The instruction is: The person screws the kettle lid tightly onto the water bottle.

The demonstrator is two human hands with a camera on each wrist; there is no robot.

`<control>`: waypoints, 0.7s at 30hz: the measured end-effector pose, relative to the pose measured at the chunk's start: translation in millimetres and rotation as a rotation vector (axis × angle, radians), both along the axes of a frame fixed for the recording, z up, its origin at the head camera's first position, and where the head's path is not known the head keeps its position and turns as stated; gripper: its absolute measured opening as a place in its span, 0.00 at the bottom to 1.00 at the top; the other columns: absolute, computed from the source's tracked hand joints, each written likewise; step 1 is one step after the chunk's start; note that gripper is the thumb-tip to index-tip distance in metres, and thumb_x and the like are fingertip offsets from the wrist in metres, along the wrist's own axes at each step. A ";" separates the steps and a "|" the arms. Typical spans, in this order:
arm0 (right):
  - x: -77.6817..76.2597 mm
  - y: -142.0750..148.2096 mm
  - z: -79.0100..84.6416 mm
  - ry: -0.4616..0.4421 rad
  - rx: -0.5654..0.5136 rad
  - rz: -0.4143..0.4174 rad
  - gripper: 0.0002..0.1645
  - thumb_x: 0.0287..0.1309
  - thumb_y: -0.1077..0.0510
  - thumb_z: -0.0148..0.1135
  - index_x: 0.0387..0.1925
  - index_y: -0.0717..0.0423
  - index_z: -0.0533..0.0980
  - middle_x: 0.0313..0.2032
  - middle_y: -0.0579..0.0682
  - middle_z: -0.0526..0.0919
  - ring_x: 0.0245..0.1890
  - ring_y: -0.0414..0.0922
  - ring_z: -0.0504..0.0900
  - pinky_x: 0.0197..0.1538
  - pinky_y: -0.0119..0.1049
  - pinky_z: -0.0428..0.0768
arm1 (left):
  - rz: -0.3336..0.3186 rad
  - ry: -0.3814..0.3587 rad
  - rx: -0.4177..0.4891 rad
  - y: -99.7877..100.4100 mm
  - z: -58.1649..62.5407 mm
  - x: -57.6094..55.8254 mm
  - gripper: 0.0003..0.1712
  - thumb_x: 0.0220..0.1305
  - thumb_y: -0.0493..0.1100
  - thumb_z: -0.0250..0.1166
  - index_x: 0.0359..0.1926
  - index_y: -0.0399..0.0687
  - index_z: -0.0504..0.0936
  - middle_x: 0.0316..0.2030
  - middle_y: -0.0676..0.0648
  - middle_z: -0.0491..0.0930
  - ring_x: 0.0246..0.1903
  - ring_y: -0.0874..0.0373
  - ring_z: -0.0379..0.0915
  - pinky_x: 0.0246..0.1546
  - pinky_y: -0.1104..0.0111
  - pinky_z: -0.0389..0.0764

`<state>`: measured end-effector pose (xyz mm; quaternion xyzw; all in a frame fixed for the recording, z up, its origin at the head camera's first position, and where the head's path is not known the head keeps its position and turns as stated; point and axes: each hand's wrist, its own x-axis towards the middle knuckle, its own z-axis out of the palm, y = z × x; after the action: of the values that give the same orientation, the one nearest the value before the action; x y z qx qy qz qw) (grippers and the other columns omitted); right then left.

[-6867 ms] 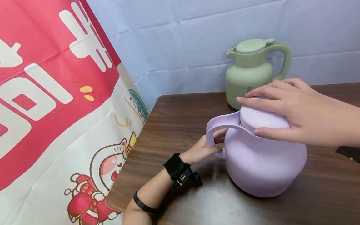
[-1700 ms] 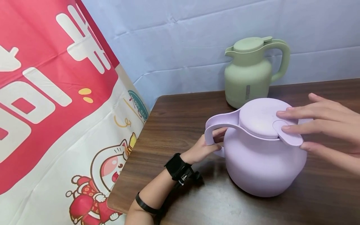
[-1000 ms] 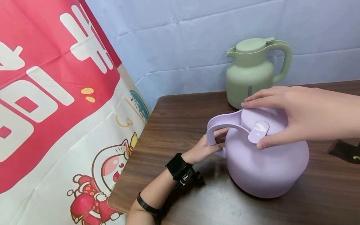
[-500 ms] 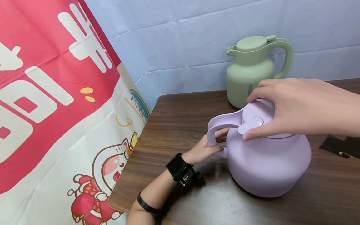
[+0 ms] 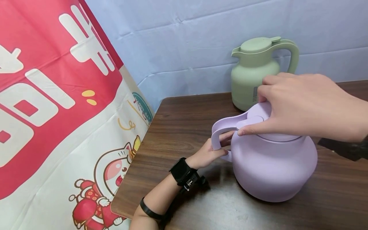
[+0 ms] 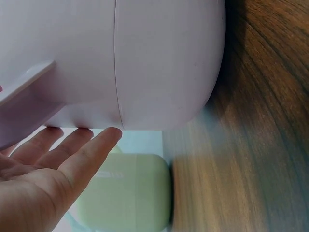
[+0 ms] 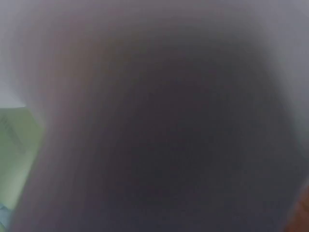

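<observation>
A lilac thermos jug (image 5: 274, 169) stands upright on the wooden table, its handle (image 5: 217, 126) pointing left. My left hand (image 5: 205, 155) holds that handle, thumb in front and fingers reaching through behind. In the left wrist view those fingers (image 6: 91, 154) lie along the side of the jug body. From above, my right hand (image 5: 304, 102) grips the round lid (image 5: 258, 110), thumb along its front edge beside the lever tab (image 5: 250, 122). The tab points left and overlaps the handle's top. The lid's right part and the spout are hidden under this hand; a dark blur fills most of the right wrist view.
Behind the lilac jug stands a green thermos jug (image 5: 253, 80), close to a pale cloth backdrop (image 5: 187, 48). A red and white printed banner (image 5: 57, 95) hangs left of the table (image 5: 172, 127). A black wrist mount (image 5: 181, 171) sits on my left forearm.
The lid has turned clockwise, its lever tab swinging from the front right round to the handle. My right hand has moved from the tab to gripping and turning the lid. The left hand stays put.
</observation>
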<state>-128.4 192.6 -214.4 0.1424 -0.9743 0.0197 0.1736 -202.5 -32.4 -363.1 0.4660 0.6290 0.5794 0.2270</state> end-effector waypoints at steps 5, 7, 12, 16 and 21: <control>0.1 -0.8 -1.7 0.073 0.000 0.050 0.45 0.26 0.09 0.48 0.14 0.45 0.67 0.21 0.41 0.62 0.17 0.40 0.60 0.19 0.36 0.60 | 0.002 -0.005 0.002 -0.3 -1.2 -1.1 0.34 0.56 0.19 0.44 0.66 0.20 0.53 0.64 0.24 0.55 0.62 0.51 0.63 0.57 0.63 0.70; -0.1 -0.3 -1.8 0.103 0.006 0.075 0.44 0.29 0.09 0.48 0.12 0.45 0.66 0.19 0.41 0.62 0.18 0.40 0.60 0.23 0.36 0.61 | 0.005 -0.004 0.003 -0.3 -0.8 -1.1 0.34 0.55 0.19 0.44 0.66 0.20 0.53 0.64 0.25 0.55 0.61 0.50 0.63 0.56 0.64 0.70; -3.0 2.5 -2.5 0.196 0.037 0.154 0.43 0.33 0.12 0.51 0.11 0.46 0.64 0.17 0.40 0.60 0.20 0.40 0.62 0.43 0.44 0.66 | 0.012 -0.002 0.013 0.7 1.1 -0.6 0.35 0.54 0.18 0.44 0.66 0.19 0.53 0.64 0.25 0.56 0.60 0.47 0.64 0.53 0.67 0.72; -5.3 3.6 -4.4 0.225 0.051 0.168 0.43 0.35 0.13 0.51 0.11 0.48 0.62 0.17 0.40 0.61 0.23 0.43 0.67 0.56 0.55 0.61 | 0.020 -0.003 0.015 1.1 3.1 1.1 0.35 0.53 0.18 0.43 0.66 0.19 0.52 0.64 0.24 0.55 0.61 0.41 0.63 0.52 0.66 0.73; -6.6 5.3 -7.2 0.255 0.060 0.192 0.43 0.35 0.14 0.53 0.12 0.49 0.63 0.17 0.40 0.61 0.25 0.44 0.69 0.58 0.57 0.60 | 0.023 -0.002 -0.007 0.9 4.2 2.6 0.35 0.54 0.19 0.43 0.66 0.19 0.52 0.64 0.24 0.55 0.60 0.41 0.63 0.53 0.66 0.73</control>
<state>-135.0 197.9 -221.7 0.2415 -0.9263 -0.0112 0.2889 -200.0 -31.4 -358.9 0.4575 0.6360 0.5802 0.2224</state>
